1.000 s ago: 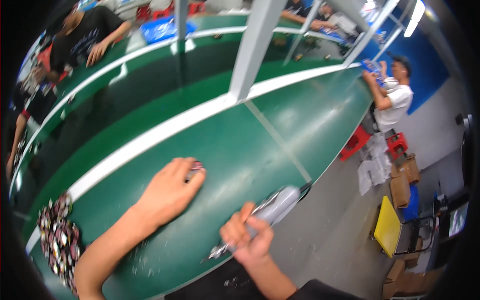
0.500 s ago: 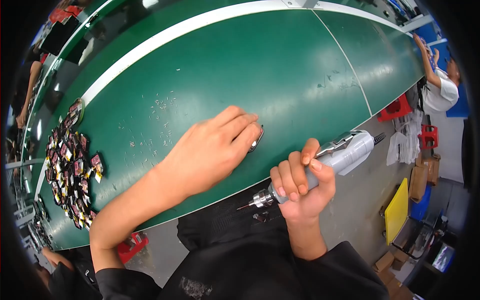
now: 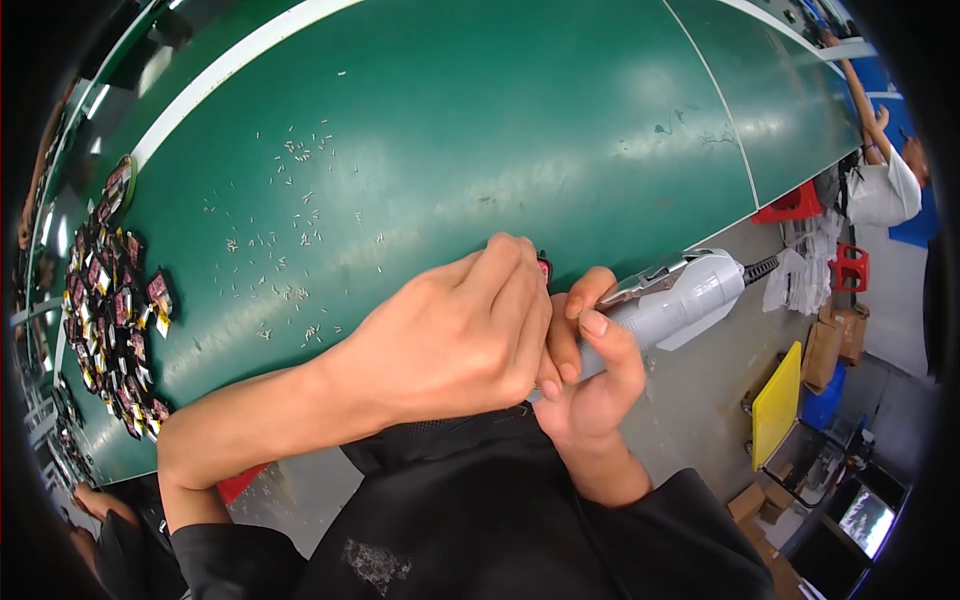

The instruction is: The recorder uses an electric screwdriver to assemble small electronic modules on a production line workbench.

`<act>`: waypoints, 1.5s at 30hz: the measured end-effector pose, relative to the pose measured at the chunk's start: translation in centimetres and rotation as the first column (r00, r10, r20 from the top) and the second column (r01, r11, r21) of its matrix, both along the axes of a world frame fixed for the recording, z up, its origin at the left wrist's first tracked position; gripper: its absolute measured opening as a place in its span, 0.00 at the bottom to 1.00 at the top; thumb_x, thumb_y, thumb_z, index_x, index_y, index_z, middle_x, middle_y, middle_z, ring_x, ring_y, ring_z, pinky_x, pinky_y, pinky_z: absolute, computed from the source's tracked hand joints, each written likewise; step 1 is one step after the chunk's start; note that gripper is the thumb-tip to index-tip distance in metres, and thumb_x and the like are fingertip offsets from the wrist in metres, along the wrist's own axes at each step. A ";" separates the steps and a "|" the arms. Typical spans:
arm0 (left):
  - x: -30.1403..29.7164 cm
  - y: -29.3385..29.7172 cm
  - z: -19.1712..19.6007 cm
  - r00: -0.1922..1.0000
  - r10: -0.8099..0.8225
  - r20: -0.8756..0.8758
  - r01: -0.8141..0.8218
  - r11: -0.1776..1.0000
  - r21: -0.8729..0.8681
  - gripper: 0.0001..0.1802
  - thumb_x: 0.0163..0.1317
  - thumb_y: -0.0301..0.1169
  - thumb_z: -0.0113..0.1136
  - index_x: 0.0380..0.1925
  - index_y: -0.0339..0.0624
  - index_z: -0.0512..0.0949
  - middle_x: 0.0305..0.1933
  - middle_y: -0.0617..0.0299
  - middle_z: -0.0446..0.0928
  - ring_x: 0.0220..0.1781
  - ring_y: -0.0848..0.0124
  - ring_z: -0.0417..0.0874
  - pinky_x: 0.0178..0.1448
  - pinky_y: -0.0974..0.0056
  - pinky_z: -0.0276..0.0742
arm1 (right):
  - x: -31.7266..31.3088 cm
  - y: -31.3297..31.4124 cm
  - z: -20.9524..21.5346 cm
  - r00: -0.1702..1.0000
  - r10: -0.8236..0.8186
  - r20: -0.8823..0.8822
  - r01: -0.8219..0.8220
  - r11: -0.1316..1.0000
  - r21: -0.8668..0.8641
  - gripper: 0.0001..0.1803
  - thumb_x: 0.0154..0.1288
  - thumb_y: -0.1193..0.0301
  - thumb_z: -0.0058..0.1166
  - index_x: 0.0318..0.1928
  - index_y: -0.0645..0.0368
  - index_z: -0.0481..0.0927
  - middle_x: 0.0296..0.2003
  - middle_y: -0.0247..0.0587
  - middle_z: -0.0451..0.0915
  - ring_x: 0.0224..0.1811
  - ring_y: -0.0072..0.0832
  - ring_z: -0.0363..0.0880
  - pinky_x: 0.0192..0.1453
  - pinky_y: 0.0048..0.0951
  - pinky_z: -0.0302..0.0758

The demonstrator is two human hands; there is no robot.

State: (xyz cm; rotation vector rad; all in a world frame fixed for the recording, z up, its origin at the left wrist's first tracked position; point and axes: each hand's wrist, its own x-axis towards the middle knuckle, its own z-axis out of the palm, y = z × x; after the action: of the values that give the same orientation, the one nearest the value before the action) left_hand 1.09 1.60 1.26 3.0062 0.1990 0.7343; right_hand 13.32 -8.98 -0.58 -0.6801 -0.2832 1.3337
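My right hand (image 3: 605, 405) is wrapped round a grey electric screwdriver (image 3: 685, 300), held aslant over the table's near edge. Its chuck and bit are hidden behind my left hand (image 3: 455, 335). The fingers of that left hand are closed on a small dark piece (image 3: 544, 267) with a bit of red on it, and only its edge peeks out past the fingertips. Both hands meet at the screwdriver's front end; whether the bit touches the piece is hidden.
Many tiny metal screws or pins (image 3: 300, 153) lie scattered on the green tabletop (image 3: 450, 130). A heap of small black parts with yellow and white tabs (image 3: 105, 300) sits at the left. Another person (image 3: 880, 190) works at the far right, near red stools (image 3: 788, 203).
My left hand has moved right and nearer to me with the dark piece, up against the screwdriver's front. The bit, visible before, is now covered. The view has shifted slightly.
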 end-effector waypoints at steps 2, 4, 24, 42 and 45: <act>-0.1 -0.3 -0.1 1.000 0.022 -0.012 -0.022 0.999 0.025 0.16 0.40 0.21 0.60 0.32 0.20 0.78 0.40 0.40 0.78 0.39 0.57 0.81 0.36 0.64 0.82 | 0.1 0.2 0.0 1.000 -0.004 0.002 0.004 1.000 -0.002 0.06 0.66 0.68 0.44 0.36 0.58 0.67 0.14 0.34 0.63 0.12 0.24 0.62 0.19 0.28 0.63; -0.1 -0.7 0.0 0.999 0.043 -0.025 -0.042 0.998 0.052 0.16 0.41 0.21 0.60 0.32 0.20 0.78 0.41 0.39 0.78 0.40 0.56 0.81 0.37 0.64 0.82 | 0.4 0.2 -0.1 0.999 0.020 -0.039 -0.020 1.000 -0.001 0.06 0.65 0.68 0.43 0.37 0.57 0.67 0.13 0.33 0.62 0.11 0.24 0.61 0.19 0.28 0.64; -0.4 -1.5 0.2 0.985 0.065 -0.158 -0.066 0.998 -0.006 0.17 0.41 0.22 0.61 0.32 0.18 0.80 0.44 0.36 0.79 0.47 0.51 0.82 0.49 0.59 0.82 | 7.3 5.6 4.2 0.905 -0.055 0.421 -0.094 0.941 0.325 0.08 0.68 0.67 0.41 0.40 0.58 0.68 0.15 0.28 0.62 0.14 0.19 0.61 0.27 0.26 0.62; -0.2 -1.4 -1.2 0.996 0.086 -0.018 -0.086 0.996 0.014 0.17 0.35 0.21 0.59 0.29 0.19 0.78 0.39 0.37 0.79 0.42 0.52 0.81 0.43 0.60 0.83 | 6.0 6.1 5.1 0.781 0.053 0.622 -0.289 0.914 0.286 0.08 0.69 0.67 0.37 0.32 0.55 0.61 0.14 0.28 0.61 0.13 0.17 0.59 0.25 0.24 0.63; -0.4 -1.1 -0.4 0.996 0.079 -0.036 -0.076 0.994 0.074 0.16 0.35 0.22 0.59 0.28 0.20 0.78 0.39 0.38 0.79 0.42 0.53 0.81 0.45 0.60 0.82 | 5.0 6.5 5.7 0.705 0.007 0.709 -0.289 0.916 0.278 0.08 0.69 0.67 0.38 0.32 0.55 0.60 0.14 0.28 0.61 0.12 0.17 0.58 0.23 0.24 0.62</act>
State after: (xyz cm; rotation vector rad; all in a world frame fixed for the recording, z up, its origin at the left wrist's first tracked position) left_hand 0.65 0.48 0.82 3.0992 0.2990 0.7045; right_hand 18.31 -2.45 5.14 -0.8271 -1.2120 1.0739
